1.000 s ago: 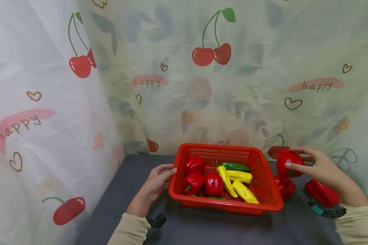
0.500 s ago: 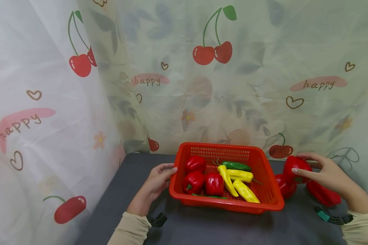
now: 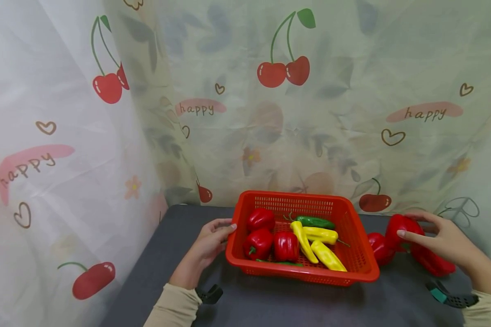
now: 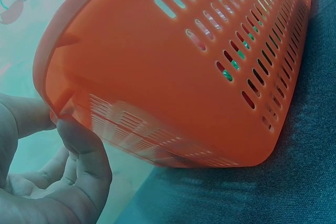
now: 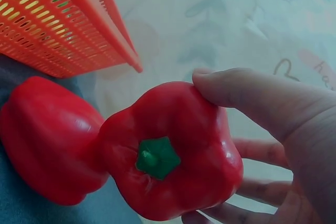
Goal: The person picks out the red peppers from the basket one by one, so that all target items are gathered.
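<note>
Now, the right hand is clamped on a red pepper, green stem end nearside; the basket sits leftward, a second pepper lying between, while the left hand, well apart, pinches the basket's left rim.

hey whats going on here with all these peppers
A person's right hand grips a red bell pepper beside a red plastic basket, two more red peppers close by. The left hand holds the basket by its rim. Inside lie three red bell peppers, three yellow peppers and green peppers.
</note>
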`<move>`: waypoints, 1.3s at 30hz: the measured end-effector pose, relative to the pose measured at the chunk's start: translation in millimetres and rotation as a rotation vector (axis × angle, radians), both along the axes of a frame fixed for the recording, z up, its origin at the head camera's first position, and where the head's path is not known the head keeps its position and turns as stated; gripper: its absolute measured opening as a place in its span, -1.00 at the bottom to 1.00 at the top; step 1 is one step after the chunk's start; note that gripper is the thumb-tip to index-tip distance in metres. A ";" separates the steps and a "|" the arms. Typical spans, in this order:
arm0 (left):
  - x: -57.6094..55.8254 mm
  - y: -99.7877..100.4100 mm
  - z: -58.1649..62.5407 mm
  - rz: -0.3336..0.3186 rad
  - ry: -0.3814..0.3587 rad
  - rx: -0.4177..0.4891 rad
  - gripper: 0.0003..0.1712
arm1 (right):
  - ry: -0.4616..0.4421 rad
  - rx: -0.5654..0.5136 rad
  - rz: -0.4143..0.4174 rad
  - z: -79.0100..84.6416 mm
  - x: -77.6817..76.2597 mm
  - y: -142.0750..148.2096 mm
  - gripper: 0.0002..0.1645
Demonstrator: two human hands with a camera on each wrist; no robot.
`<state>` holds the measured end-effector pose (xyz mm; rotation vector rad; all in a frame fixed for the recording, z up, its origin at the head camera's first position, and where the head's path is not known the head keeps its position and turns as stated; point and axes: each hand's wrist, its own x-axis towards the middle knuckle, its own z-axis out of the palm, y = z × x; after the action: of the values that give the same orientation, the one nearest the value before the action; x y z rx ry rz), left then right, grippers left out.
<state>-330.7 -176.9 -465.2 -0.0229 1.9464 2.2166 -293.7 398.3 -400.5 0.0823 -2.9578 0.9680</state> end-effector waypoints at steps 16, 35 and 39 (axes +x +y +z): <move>0.4 0.2 2.2 -0.004 0.002 0.002 -0.46 | -0.029 0.004 -0.058 -6.5 7.6 13.4 0.10; -0.4 0.4 1.5 0.005 -0.008 0.002 -0.48 | -0.085 -0.021 -0.078 -22.7 13.2 23.7 0.11; -0.3 0.2 0.9 0.002 -0.002 -0.001 -0.46 | -0.092 -0.020 -0.075 -24.8 13.8 24.5 0.10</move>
<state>-331.1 -176.6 -464.3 -0.0274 1.9476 2.2153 -279.9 422.8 -425.2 -0.0751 -3.0087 1.0182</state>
